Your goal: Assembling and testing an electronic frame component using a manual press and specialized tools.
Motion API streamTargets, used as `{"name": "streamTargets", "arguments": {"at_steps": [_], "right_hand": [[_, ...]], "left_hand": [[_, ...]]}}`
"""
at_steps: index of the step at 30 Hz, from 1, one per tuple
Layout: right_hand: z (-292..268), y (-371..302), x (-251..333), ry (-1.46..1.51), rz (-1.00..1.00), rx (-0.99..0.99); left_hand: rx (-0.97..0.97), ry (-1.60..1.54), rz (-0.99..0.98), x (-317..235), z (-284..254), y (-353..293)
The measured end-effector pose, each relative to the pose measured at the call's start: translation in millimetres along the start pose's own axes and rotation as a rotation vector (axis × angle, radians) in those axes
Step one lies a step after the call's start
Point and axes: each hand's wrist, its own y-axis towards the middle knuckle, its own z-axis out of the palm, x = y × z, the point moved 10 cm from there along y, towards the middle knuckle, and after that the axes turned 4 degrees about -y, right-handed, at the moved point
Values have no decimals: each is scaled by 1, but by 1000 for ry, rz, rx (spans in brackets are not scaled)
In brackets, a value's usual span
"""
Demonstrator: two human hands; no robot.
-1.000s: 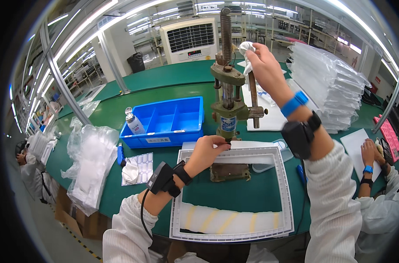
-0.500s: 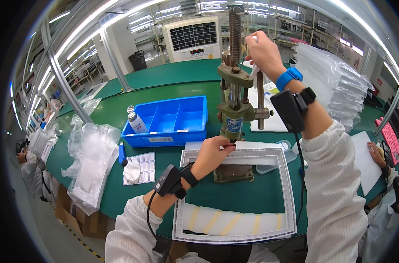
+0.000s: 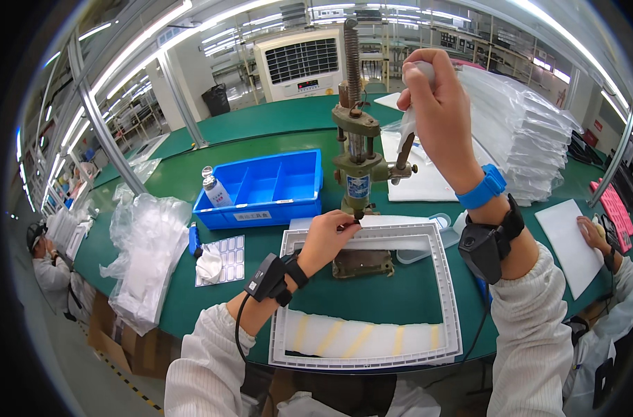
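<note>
A green hand-lever press (image 3: 358, 165) with a tall threaded spindle stands in front of me. My right hand (image 3: 438, 115) is wrapped around the pale grip at the top of its lever (image 3: 404, 151). Directly under the press's dark tip, my left hand (image 3: 322, 242) is closed in a pinch; whatever its fingertips hold is too small to make out. That hand lies over the far edge of a white rectangular plastic frame (image 3: 365, 361). Inside the frame opening, a worn metal block (image 3: 362, 264) sits on the green table.
A blue compartment tray (image 3: 278, 217) holding a white bottle (image 3: 217, 193) stands left of the press. Bagged parts (image 3: 146, 271) and a label sheet (image 3: 231, 260) lie farther left. Wrapped white parts (image 3: 521, 132) are stacked right. A co-worker's hand (image 3: 592, 235) touches a white sheet (image 3: 566, 243).
My right hand has come closer to me with the lever grip, and the lever has tilted. The left hand keeps its pinch at the press tip. The whole view has shifted slightly.
</note>
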Motion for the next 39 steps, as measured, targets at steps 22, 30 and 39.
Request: {"name": "streamTargets", "arguments": {"at_steps": [22, 30, 39], "right_hand": [[-15, -36, 27, -9, -177, -43], [-14, -33, 26, -59, -183, -42], [-21, -53, 29, 53, -198, -57]], "left_hand": [[2, 18, -46, 3, -7, 2], [25, 26, -7, -4, -3, 1], [50, 83, 55, -8, 0, 4]]}}
